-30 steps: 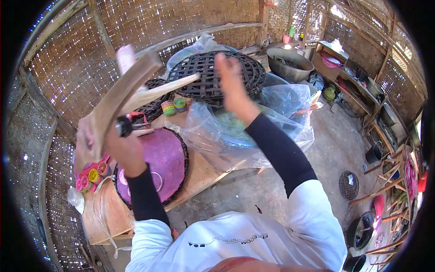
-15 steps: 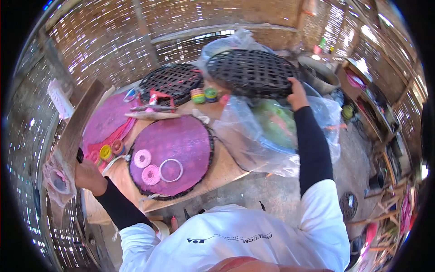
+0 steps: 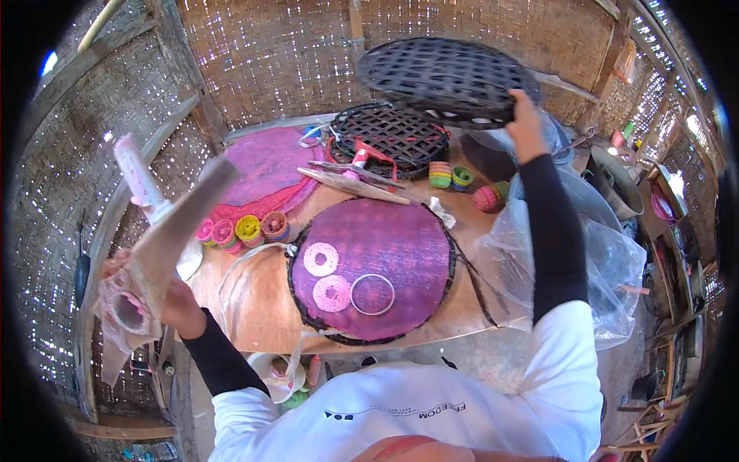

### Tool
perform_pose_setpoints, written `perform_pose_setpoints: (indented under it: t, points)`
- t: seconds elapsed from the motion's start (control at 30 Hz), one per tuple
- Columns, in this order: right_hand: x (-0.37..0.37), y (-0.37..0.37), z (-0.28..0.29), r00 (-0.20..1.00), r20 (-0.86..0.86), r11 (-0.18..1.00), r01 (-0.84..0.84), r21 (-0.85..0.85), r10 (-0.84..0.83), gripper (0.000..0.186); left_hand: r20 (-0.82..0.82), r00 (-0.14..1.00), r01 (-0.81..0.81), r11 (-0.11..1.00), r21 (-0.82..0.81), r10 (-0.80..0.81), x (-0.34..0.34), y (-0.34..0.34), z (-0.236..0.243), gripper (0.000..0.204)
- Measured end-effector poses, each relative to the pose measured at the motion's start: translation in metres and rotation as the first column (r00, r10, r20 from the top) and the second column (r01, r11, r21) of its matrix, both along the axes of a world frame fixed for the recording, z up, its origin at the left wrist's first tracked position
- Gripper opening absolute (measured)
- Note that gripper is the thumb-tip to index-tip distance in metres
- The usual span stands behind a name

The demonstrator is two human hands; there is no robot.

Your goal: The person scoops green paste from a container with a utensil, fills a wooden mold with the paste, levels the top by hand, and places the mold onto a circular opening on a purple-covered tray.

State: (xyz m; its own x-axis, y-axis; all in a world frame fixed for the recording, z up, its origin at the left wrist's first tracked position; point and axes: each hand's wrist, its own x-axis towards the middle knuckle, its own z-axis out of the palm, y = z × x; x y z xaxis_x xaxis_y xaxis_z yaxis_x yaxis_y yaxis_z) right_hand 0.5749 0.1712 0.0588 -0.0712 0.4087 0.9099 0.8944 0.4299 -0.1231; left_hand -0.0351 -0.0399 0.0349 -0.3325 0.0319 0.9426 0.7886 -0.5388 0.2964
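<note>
While the right hand [image 3: 526, 129] holds latticework [image 3: 446, 73], a purple tray [image 3: 400, 246] bears rings [image 3: 309, 259].

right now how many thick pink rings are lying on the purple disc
2: the upper pink ring near the left edge of the purple disc, the lower pink ring just below it in the picture, left of the white hoop. None looks hidden there.

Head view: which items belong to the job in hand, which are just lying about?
Likely in the job:
wooden tool, in left hand
black woven tray, in right hand
purple round tray bearing pink rings, white hoop

Apparently lying about:
stacked coloured cups
clear plastic sheeting
</note>
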Motion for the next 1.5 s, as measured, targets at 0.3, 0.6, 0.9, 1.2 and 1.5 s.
perform_pose_setpoints:
  t: [0.3,0.6,0.9,1.2,1.5]
  points:
    - [-0.243,0.114,-0.084,-0.345,-0.938,0.943,-0.318,0.095,-0.021,0.032,-0.286,0.956,-0.082,0.996,-0.023,0.072,-0.015,0.013,-0.013,0.049]
    - [-0.183,0.051,-0.053,0.590,-0.795,0.557,-0.617,-0.556,-0.141,0.065,-0.360,0.932,-0.033,0.999,0.021,0.038,0.020,0.057,0.014,0.038]
    - [0.037,-0.260,0.123,0.929,0.279,0.521,0.118,-0.845,0.242,0.054,-0.494,0.779,-0.301,0.922,0.245,0.386,0.060,0.077,0.021,0.035]
    - [0.344,-0.324,0.036,0.938,0.008,0.501,0.192,-0.844,-0.346,0.039,-0.377,0.800,-0.442,0.883,0.155,0.467,0.204,0.059,-0.012,0.034]
    - [0.388,-0.201,-0.055,0.972,-0.201,0.537,-0.236,-0.810,0.123,0.035,-0.283,0.955,-0.147,0.969,-0.200,0.086,0.431,0.035,-0.096,0.033]
